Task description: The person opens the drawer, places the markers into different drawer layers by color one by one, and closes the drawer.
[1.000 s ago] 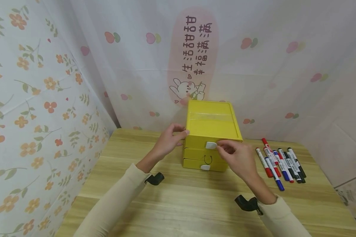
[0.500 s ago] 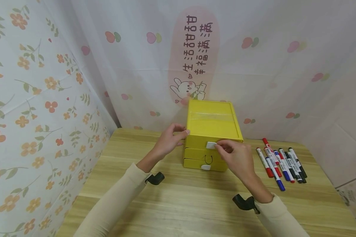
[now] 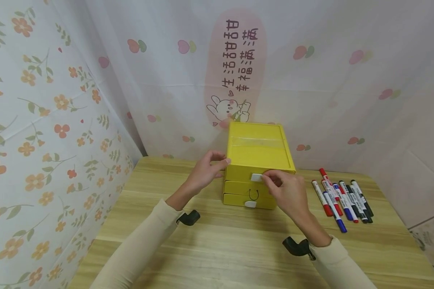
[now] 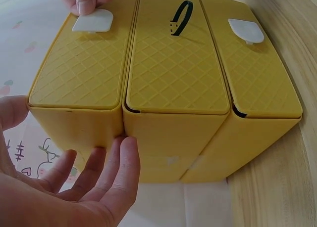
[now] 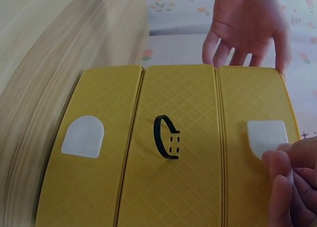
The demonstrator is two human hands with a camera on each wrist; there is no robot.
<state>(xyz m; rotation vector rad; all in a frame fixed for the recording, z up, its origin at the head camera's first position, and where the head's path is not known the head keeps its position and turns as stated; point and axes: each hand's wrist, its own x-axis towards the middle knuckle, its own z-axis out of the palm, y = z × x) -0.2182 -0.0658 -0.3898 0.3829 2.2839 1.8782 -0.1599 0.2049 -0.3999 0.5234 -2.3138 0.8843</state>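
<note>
A yellow three-drawer box [image 3: 258,150] stands near the back of the table, all its drawers closed. With thumb and forefinger my right hand [image 3: 287,192] pinches the edge of the white tab handle [image 5: 265,135] on the top drawer [image 4: 81,68]. My left hand [image 3: 204,172] rests against the box's left side, its thumb at the top front corner and its fingertips on the side wall, as the left wrist view shows. The middle drawer [image 5: 193,187] carries a dark loop handle [image 5: 159,138]. Another white tab [image 3: 250,204] is on the bottom drawer.
Several red, blue and black markers [image 3: 343,200] lie in a loose group on the wooden table [image 3: 217,257], right of the box. A printed curtain [image 3: 166,80] hangs right behind the box, and a floral one [image 3: 39,140] borders the left.
My right hand has shifted slightly left and covers a little more of the white tab. The left hand, box and markers look unmoved.
</note>
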